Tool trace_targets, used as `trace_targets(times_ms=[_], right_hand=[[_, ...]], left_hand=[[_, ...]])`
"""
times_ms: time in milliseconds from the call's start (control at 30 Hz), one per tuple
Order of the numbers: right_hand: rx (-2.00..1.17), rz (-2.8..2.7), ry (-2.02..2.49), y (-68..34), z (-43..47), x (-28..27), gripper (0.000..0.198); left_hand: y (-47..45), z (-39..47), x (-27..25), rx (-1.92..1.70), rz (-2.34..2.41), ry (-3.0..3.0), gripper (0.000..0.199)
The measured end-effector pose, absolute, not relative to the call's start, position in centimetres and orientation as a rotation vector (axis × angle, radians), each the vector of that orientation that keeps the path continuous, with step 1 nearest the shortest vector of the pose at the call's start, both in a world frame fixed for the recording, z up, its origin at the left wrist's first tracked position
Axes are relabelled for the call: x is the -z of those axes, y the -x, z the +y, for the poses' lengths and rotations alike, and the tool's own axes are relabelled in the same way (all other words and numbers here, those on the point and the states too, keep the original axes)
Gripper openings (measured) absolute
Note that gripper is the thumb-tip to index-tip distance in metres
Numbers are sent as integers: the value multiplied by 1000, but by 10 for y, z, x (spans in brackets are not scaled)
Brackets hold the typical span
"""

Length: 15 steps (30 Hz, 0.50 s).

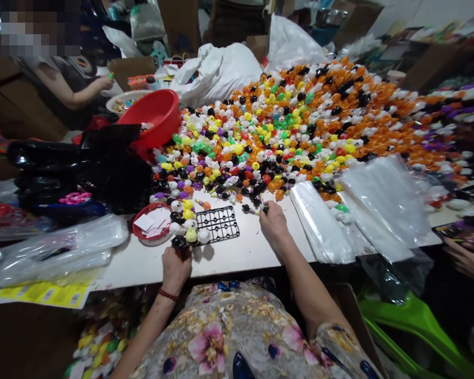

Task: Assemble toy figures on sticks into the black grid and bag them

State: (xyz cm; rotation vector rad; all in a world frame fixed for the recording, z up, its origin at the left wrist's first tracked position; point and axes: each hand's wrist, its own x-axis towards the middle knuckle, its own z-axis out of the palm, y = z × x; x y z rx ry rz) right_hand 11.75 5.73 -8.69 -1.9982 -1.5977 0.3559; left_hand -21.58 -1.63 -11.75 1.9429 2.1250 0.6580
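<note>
My left hand [176, 267] is closed at the near left corner of a black plastic grid [221, 223]; its fingertips are hidden under the toy heads. Several small black, white and yellow plastic toy heads [188, 215] stand in the grid's left part, while its right part shows bare squares. To the right, my right hand [274, 223] pinches a small black-headed stick [253, 210] at the near edge of the pile. Loose toy heads [278, 126] in orange, white, black, yellow and green are heaped across the table behind both hands.
A red basket with paper slips [154, 221] stands left of the grid. Clear plastic bags [324, 221] lie on the right, more bags [63, 247] on the left. Behind are a red basin [158, 116] and a co-worker's arm [75, 92]. Another person's hand [468, 258] is at far right.
</note>
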Motion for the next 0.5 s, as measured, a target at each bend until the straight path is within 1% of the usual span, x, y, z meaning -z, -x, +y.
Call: trace_targets(times_ms=[167, 233, 400, 500], right_hand=[[-599, -1648, 1852, -124, 47, 80, 28], [-631, -1672, 1820, -128, 50, 79, 30], [-476, -1708, 1837, -136, 59, 84, 31], [-364, -1663, 1852, -146, 63, 84, 30]], left_hand=[[232, -19, 117, -684, 2178, -1906, 22], [236, -20, 115, -686, 2201, -1906, 22], [243, -24, 114, -744, 2193, -1923, 18], [247, -32, 113, -811, 2096, -1970, 17]])
